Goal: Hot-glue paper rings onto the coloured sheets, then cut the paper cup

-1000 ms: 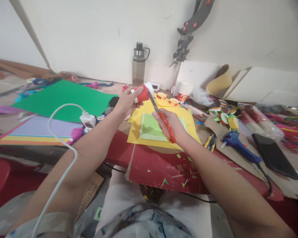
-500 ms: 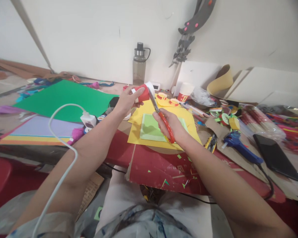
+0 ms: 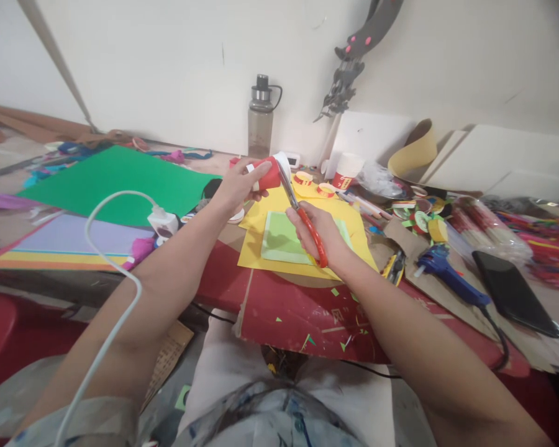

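My left hand (image 3: 242, 183) is closed round a red and white paper cup (image 3: 270, 175), held tilted above the yellow paper. In my right hand (image 3: 319, 233) is a pair of scissors (image 3: 315, 236) with orange-red handles. Their metal blades reach up to the cup's edge and touch it; whether they are cutting into it I cannot tell. Below lie a light green sheet (image 3: 279, 239) and larger yellow paper (image 3: 256, 257). Two cut paper rings, one ring (image 3: 302, 179) beside another ring (image 3: 326, 190), rest just behind the blades.
A second paper cup (image 3: 347, 171) and a water bottle (image 3: 260, 121) stand at the back. Green card (image 3: 135, 183) lies left, near a white plug and cable (image 3: 163, 220). To the right are a cutter (image 3: 394, 267), a blue glue gun (image 3: 451, 276) and a black phone (image 3: 515, 292).
The view has shifted very slightly. Both hands, the cup and the scissors keep nearly the same places, with the blades still at the cup's edge.
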`<state>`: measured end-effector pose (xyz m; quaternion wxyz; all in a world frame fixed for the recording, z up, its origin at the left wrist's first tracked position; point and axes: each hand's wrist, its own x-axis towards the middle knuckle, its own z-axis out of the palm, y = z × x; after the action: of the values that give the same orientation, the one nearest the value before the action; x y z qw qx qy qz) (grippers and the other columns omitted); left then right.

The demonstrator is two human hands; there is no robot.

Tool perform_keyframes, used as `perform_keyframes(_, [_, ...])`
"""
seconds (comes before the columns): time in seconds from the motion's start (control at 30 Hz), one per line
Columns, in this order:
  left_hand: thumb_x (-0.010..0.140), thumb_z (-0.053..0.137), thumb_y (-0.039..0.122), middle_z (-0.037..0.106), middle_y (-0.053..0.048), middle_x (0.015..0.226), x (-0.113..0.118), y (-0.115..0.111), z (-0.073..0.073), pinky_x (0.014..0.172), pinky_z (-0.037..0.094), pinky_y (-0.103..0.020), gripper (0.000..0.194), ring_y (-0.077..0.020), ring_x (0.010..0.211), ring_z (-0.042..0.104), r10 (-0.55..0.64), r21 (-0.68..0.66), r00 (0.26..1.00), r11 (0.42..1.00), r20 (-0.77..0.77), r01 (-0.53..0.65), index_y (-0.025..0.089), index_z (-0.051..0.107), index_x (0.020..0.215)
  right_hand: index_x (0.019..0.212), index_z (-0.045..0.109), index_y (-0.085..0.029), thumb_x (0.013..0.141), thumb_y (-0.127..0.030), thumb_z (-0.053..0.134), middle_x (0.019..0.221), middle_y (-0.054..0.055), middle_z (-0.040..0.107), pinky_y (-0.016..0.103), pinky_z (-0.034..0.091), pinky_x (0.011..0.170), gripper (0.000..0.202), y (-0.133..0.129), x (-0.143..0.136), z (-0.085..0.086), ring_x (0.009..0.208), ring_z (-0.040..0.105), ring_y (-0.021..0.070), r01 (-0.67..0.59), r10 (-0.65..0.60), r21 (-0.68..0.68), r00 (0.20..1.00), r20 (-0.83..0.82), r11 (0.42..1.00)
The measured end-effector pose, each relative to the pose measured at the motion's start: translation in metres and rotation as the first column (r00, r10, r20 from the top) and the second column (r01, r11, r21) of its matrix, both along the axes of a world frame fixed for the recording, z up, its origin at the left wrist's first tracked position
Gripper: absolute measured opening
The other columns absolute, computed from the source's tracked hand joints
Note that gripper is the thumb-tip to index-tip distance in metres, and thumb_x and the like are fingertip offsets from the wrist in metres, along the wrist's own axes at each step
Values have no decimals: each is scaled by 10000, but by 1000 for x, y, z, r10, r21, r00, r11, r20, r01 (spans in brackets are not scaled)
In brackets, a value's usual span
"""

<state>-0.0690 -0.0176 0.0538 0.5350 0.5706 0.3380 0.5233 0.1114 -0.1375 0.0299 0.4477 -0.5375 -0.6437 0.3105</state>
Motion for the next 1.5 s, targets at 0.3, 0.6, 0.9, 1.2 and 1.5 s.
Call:
perform_keyframes(0.3, [755, 934, 566, 702, 16, 737, 2, -2, 2, 445, 432, -222, 539, -118, 525, 660, 3, -6, 1000, 1000, 12, -3, 206, 640, 1027, 779, 416, -272, 895, -767, 638, 577, -72, 350, 254, 277, 487, 555, 1, -1, 0, 523, 358, 118, 13, -13, 30, 1000, 4, 999])
perform_keyframes(0.6, [778, 846, 746, 696, -16, 685, 5, -2, 2, 442, 427, -242, 598, -160, 540, 676, -13, -149, 997, 989, 77, 24, 233, 654, 1019, 748, 427, -269, 883, -834, 594, 588, -48, 397, 262, 302, 503, 605, -3, -3, 6, 554, 384, 130, 11, -15, 56, 997, 76, 998])
perform_keyframes(0.9, [784, 894, 634, 750, -47, 800, 2, -1, 1, 628, 628, -295, 540, -175, 659, 721, -23, -168, 995, 985, 101, 40, 201, 670, 1018, 741, 420, -275, 883, -848, 590, 573, -47, 390, 272, 304, 500, 615, -5, -3, 8, 544, 375, 135, 11, -15, 44, 996, 92, 999])
perform_keyframes(1.2, [812, 885, 560, 788, -103, 1024, 2, 0, 0, 739, 669, -312, 482, -242, 975, 775, -10, -150, 991, 988, 133, 30, 197, 693, 1066, 739, 424, -270, 880, -835, 597, 588, -48, 383, 269, 295, 504, 608, -6, -3, 10, 558, 377, 132, 8, -15, 64, 995, 98, 998])
perform_keyframes(1.5, [767, 946, 531, 774, -65, 965, 2, -3, 3, 752, 677, -312, 510, -211, 937, 766, -15, -110, 990, 993, 143, 31, 202, 678, 1050, 808, 448, -276, 879, -796, 653, 636, -58, 346, 283, 362, 510, 564, -3, 1, 7, 568, 392, 143, -39, 39, 8, 998, 48, 999])
